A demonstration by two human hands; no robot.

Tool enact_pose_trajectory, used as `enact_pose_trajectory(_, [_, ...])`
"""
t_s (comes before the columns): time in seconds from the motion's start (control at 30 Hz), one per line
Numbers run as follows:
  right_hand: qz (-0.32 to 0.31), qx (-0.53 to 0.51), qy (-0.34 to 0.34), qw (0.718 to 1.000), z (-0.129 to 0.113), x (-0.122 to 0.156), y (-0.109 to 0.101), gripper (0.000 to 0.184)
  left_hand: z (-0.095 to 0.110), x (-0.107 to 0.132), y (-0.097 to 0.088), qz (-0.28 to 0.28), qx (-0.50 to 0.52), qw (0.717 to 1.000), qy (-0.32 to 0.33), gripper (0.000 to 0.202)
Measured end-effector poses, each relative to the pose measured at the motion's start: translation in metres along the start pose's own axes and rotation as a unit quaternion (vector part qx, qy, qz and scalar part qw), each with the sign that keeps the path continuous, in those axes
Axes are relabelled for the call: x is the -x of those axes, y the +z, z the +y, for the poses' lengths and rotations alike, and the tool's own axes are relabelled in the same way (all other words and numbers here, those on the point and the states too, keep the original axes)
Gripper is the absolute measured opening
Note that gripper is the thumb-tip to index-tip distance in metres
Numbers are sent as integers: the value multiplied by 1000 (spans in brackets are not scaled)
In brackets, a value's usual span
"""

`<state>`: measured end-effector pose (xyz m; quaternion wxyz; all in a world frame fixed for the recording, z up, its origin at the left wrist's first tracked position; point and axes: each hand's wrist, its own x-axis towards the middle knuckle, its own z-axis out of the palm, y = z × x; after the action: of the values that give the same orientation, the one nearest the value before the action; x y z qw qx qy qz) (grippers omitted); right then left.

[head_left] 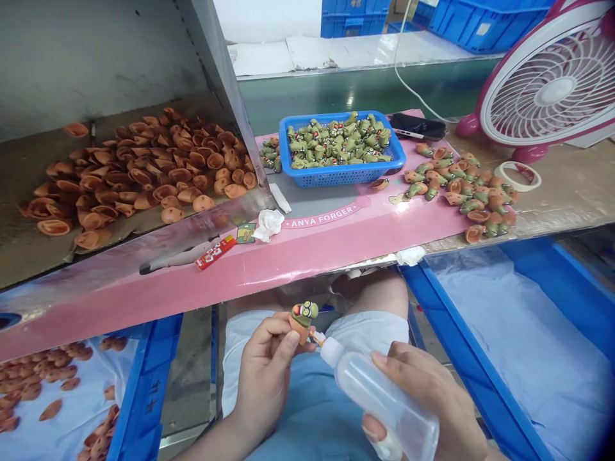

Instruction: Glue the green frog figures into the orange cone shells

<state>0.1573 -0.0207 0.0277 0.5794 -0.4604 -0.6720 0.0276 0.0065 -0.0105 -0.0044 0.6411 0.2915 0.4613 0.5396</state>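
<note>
Between the thumb and fingers of my left hand (269, 362) is a small figurine (303, 315), a green head with big eyes and a red mouth set on an orange-brown shell-like piece. My right hand (423, 384) is wrapped round a translucent squeeze bottle (379, 390), tilted so its nozzle (318, 337) points up and left at the figurine's lower side. Whether the tip touches the figurine I cannot tell. Both hands are above my lap, in front of the table edge. The bottle hides part of my right fingers.
A blue basket (331, 174) holds green heads. Joined figurines (461, 182) lie to its right, near a tape roll (517, 176) and a fan (552, 89). Orange shells (144, 166) fill a box at left. Blue crates (148, 384) (461, 333) flank my legs.
</note>
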Motion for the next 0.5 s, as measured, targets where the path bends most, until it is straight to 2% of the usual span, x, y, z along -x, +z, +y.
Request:
enact_pose_trajectory(0.17, [-10, -14, -7, 1000, 3, 0, -2, 25, 0, -1, 1, 26, -15, 1000, -2, 8])
enact_pose_trajectory(0.5, [-39, 11, -11, 999, 2, -3, -6, 24, -1, 0, 0, 34, -10, 999, 1, 7])
